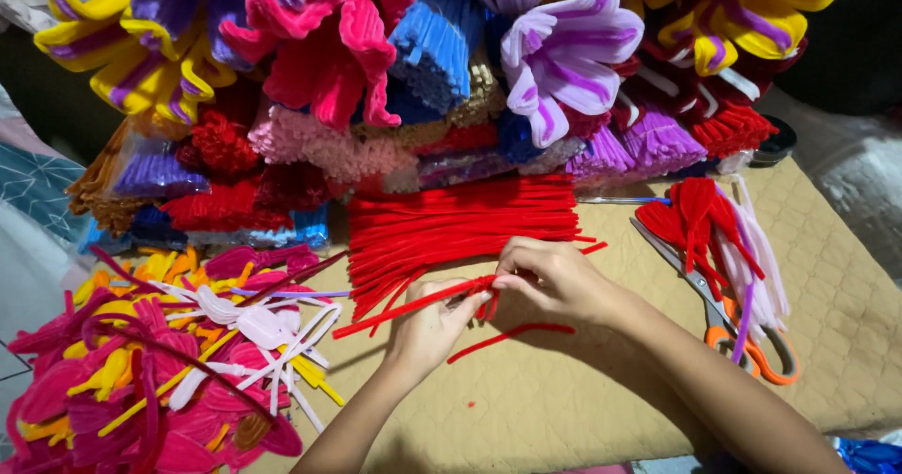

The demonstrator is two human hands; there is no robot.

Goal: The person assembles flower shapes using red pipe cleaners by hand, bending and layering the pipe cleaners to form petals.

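My left hand and my right hand meet over a tan quilted mat, both pinching a small bunch of red pipe cleaners that sticks out to the lower left. Just behind my hands lies a thick bundle of red pipe cleaners. One loose red pipe cleaner rests on the mat below my right hand.
Orange-handled scissors lie at the right beside red and white folded petals. A heap of pink, yellow and white bent pieces fills the lower left. Finished pipe-cleaner flowers and stacked coloured bundles line the back.
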